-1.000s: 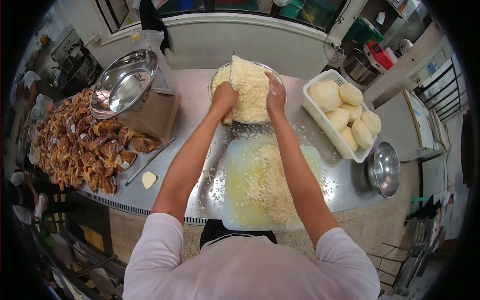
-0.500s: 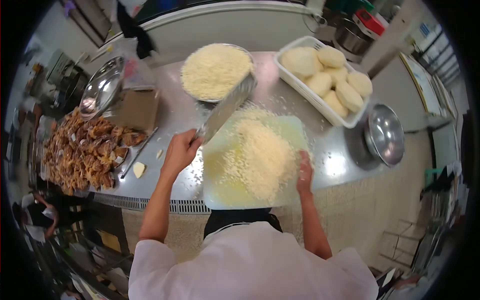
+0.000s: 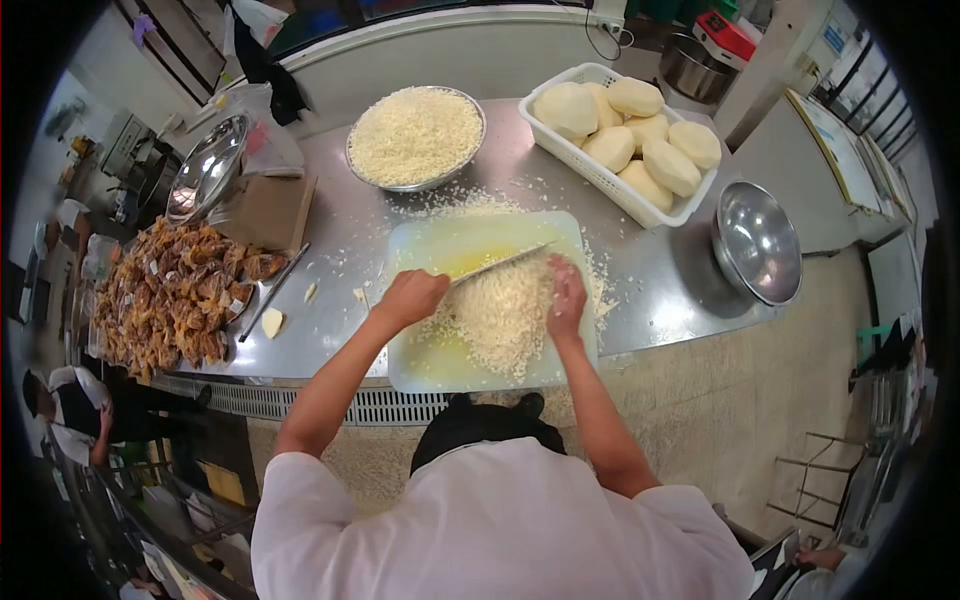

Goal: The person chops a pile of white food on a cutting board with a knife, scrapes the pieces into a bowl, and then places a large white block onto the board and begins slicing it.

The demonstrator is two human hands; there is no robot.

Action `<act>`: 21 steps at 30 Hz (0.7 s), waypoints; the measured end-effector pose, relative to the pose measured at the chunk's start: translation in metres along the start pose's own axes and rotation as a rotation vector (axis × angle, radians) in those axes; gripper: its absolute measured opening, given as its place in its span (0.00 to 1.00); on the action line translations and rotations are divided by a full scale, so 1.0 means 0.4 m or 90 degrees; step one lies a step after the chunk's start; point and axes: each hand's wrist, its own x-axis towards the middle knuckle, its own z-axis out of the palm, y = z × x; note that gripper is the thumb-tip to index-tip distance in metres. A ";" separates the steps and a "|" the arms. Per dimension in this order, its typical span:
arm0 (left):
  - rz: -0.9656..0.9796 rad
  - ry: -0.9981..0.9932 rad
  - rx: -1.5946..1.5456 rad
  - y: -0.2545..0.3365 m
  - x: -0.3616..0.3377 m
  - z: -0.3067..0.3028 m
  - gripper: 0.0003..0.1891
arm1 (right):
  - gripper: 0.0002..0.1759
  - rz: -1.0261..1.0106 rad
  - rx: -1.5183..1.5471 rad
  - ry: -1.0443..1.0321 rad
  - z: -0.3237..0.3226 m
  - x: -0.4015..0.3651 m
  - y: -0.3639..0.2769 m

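Note:
My left hand (image 3: 415, 297) is closed round the handle of a wide-bladed kitchen knife (image 3: 500, 262). Its blade is seen nearly edge-on and lies across the far side of a heap of finely chopped pale vegetable (image 3: 505, 325). Against the right flank of that heap rests my right hand (image 3: 567, 297), fingers stretched out, their tips close to the knife's end. Under the heap is a pale green cutting board (image 3: 410, 365) at the table's near edge. Beyond it stands a metal bowl (image 3: 418, 186) piled high with similar chopped bits.
A white plastic basket (image 3: 600, 192) of large peeled potato-like vegetables (image 3: 672, 167) stands back right, beside a steel bowl (image 3: 757, 245). Brown wrapped pieces (image 3: 185, 300), a cardboard box (image 3: 265, 212) and a dark rod (image 3: 275, 292) are left. Another person (image 3: 75, 410) is at far left.
The knife has swung down from beside the far bowl onto the heap, its blade turning edge-on. My right hand has moved up and left along the heap. The camera view has shifted slightly.

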 end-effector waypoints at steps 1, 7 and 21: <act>-0.002 0.000 0.000 0.005 -0.036 -0.033 0.07 | 0.20 0.009 -0.069 0.018 -0.021 0.028 0.008; -0.290 0.130 -0.037 -0.031 -0.216 -0.023 0.10 | 0.21 -0.071 -0.256 -0.112 0.003 0.075 0.076; -0.535 0.239 -0.612 0.178 -0.385 0.060 0.09 | 0.30 -0.022 -0.003 -0.278 -0.013 0.071 -0.141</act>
